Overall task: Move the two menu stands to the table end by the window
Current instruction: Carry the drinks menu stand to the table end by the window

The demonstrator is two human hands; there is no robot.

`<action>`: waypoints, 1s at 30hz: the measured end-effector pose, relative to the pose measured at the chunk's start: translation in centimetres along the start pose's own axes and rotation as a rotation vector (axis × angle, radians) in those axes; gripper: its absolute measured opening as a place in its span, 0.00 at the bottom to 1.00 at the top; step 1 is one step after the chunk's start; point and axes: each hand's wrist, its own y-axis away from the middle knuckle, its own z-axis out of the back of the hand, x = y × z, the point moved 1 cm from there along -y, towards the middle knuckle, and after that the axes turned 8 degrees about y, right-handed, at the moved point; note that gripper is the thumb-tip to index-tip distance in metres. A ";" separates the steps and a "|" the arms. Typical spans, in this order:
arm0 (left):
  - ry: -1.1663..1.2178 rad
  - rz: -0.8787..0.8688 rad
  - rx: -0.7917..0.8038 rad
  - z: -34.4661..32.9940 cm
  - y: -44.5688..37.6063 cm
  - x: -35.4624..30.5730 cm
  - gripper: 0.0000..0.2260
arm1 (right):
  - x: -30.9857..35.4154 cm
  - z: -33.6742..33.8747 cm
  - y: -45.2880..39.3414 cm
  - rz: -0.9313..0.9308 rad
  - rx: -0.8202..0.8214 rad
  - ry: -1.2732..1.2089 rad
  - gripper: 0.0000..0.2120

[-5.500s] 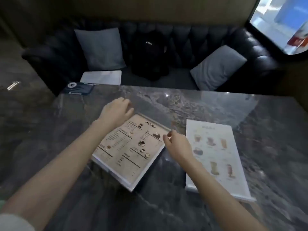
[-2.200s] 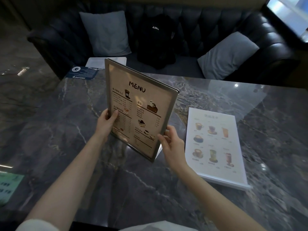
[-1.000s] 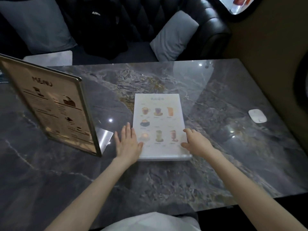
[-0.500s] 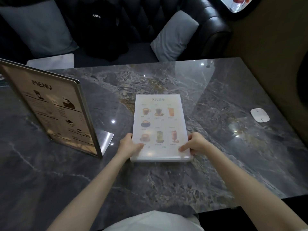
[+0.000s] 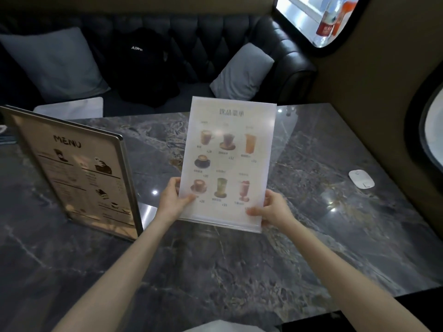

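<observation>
While both bare hands hold it by its lower corners, a clear acrylic drinks menu stand (image 5: 227,161) is raised upright, its lower edge just above the dark marble tabletop (image 5: 239,271). The left hand (image 5: 173,201) has its grip closed on the lower left edge, thumb on the front face and fingers hidden behind the sheet. The right hand (image 5: 273,208) has its grip closed on the lower right corner, thumb on the front and the other fingers hidden behind. The sheet shows pictures of cups and glasses with prices; the small print is too blurred to read.

To the left, a metal-framed menu stand (image 5: 79,173) headed "MENU" stands upright on the tabletop, leaning back a little, its left edge cut off by the frame. Part of its flat foot shows at the lower right.

A small white device (image 5: 361,179) lies on the tabletop near the right wall; what it is cannot be told. Behind the table is a black tufted sofa (image 5: 215,39) with two grey cushions, left (image 5: 52,65) and right (image 5: 242,73), and a black garment (image 5: 143,65) between them. A window (image 5: 318,17) shows at the upper right, partly cut off, and another rounded pane at the far right edge.
</observation>
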 end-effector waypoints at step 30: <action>0.147 -0.112 0.124 -5.1 0.9 -0.4 0.17 | -5.2 -1.1 4.0 0.120 -0.472 -0.046 0.02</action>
